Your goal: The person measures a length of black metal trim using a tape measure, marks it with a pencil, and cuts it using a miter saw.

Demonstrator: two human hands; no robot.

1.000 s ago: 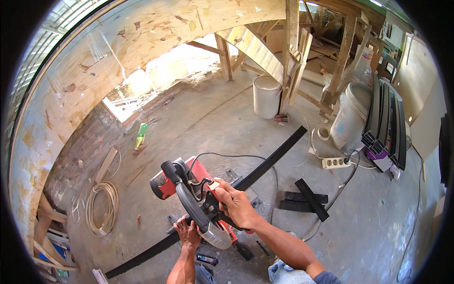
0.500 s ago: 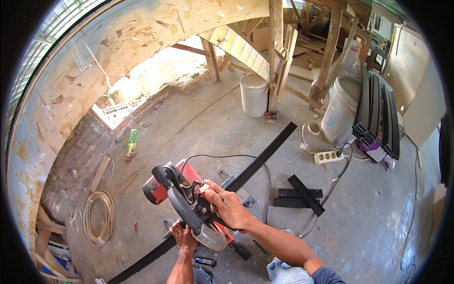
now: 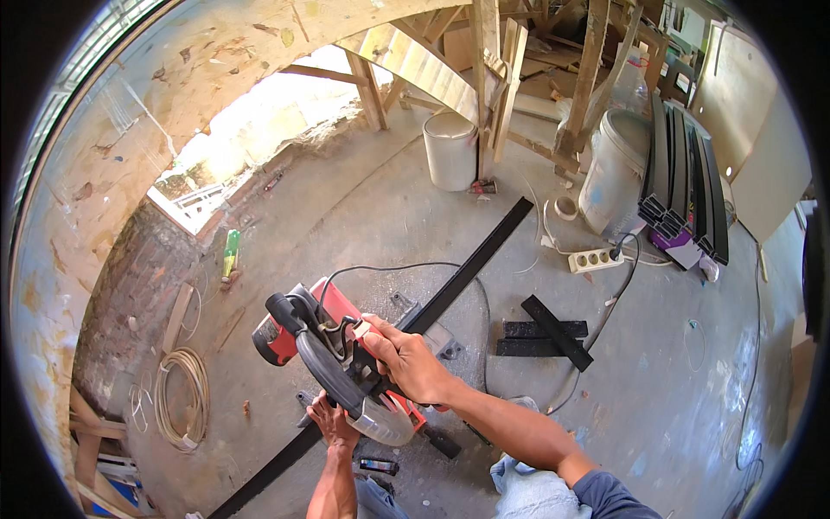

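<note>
A red and black miter saw (image 3: pixel 333 368) with a curved guard stands low on the floor. My right hand (image 3: pixel 411 368) is wrapped round its red handle. A long black channel bar (image 3: pixel 471 272) lies diagonally across the saw's base and sticks out on both sides. At the near-left side of the base, my left hand (image 3: pixel 335 426) is on the bar, its fingers bent over it close to the guard. The underside of that hand is hidden, and the guard covers the blade. Several short black offcuts (image 3: pixel 553 337) lie to the right, one crossed over the others.
A white power strip (image 3: pixel 595 259) and cords lie at the right, near a bundle of black bars (image 3: pixel 683 186) leaning on a large bucket (image 3: pixel 609 186). A white bucket (image 3: pixel 450 156) stands farther back. At left are coiled hose (image 3: pixel 183 394) and a green bottle (image 3: pixel 231 251).
The view has shifted slightly, so the surroundings sit a little higher and to the left. Both hands keep their places on the saw and the bar.
</note>
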